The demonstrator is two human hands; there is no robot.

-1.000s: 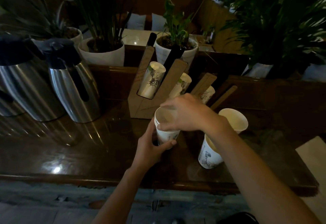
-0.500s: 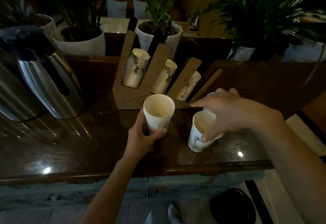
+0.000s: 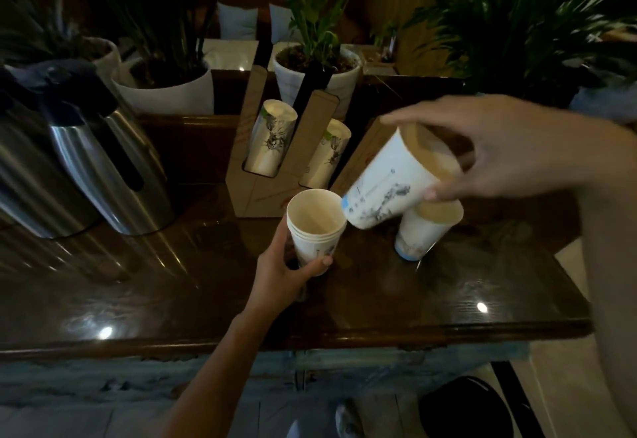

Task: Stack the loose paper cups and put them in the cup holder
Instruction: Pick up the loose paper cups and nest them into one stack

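A short stack of cups [image 3: 315, 227] is gripped low down by the left hand [image 3: 287, 268], just above the desk [image 3: 206, 299]. A loose cup [image 3: 396, 182] is pinched near its rim by the right hand [image 3: 482, 148], tilted, its base close beside the stack's mouth. It should be righted, centred over the opening and lowered straight in. One more cup [image 3: 425, 231] is left standing; the cup holder [image 3: 275, 162] is behind.

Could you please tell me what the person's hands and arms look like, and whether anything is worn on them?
Both forearms are bare, with no sleeves in view. The left hand and right hand wear no gloves, and no rings, watch or bracelets are visible.
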